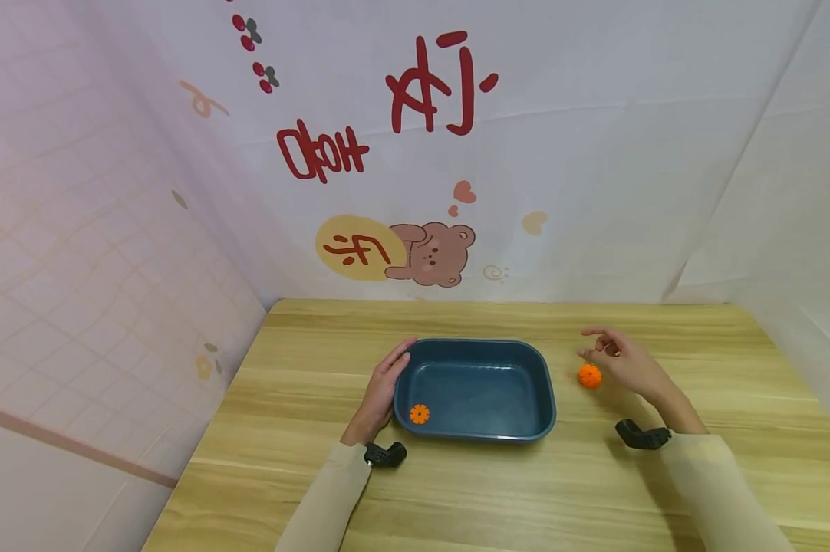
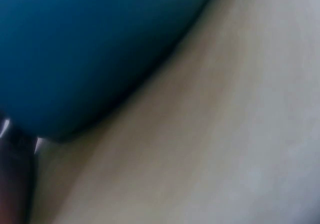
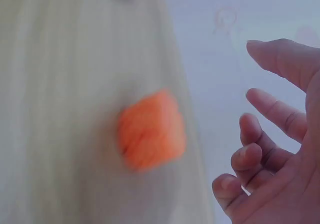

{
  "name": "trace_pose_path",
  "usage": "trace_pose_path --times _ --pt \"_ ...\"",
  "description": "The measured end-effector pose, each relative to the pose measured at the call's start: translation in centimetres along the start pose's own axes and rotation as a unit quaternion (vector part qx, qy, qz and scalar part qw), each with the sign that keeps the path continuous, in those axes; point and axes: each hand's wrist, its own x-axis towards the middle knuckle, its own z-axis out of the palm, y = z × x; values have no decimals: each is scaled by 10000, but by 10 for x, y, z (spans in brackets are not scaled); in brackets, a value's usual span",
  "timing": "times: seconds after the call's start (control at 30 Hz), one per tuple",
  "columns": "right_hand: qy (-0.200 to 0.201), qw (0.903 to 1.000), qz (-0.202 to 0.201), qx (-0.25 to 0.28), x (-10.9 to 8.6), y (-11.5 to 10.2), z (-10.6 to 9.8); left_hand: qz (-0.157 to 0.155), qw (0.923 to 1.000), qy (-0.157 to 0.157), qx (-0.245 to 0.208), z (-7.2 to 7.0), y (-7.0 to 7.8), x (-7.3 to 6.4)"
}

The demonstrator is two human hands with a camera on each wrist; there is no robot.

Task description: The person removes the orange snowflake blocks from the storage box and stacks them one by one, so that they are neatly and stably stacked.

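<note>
A dark blue rectangular tray (image 1: 475, 438) sits on the wooden table. My left hand (image 1: 379, 389) lies along its left side, fingers nearly straight and fingertips at the rim; the left wrist view shows the tray's outer wall (image 2: 90, 48), blurred. Inside the tray, in the near left corner, lies an orange notched disc (image 1: 419, 414). Right of the tray is a chunky orange block (image 1: 590, 376), blurred and boxy in the right wrist view (image 3: 152, 131). Just above it hovers my right hand (image 1: 625, 364), fingers loosely bent and apart from the block, holding nothing.
The wooden table (image 1: 484, 506) ends at the back against a white printed wall sheet (image 1: 594, 153). Another sheet (image 1: 111, 268) hangs along the left. Black wrist cameras (image 1: 643, 435) sit at both cuffs.
</note>
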Motion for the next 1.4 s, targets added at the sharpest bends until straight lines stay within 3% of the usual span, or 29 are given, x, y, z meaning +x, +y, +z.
trace_pose_path --times 0.17,0.53,0.73,1.03,1.23,1.4 --pt "-48 9998 -192 -3 10 -35 -1 42 9999 -30 100 -2 -2 0" --pt "-395 9935 -757 747 38 -65 21 41 9998 -16 205 -3 -4 -1" --pt "-841 9842 -1108 1092 48 -87 41 73 9998 -21 169 -3 -4 0" --pt "-1671 9722 -1341 941 64 -125 78 85 9997 -25 245 -2 -4 0" --pt "-2529 9526 -1470 840 71 -141 102 46 9998 -90 193 -3 -3 0" --pt "-2994 9406 -1437 705 76 -143 118 11 9997 -63 230 -2 -2 -1"
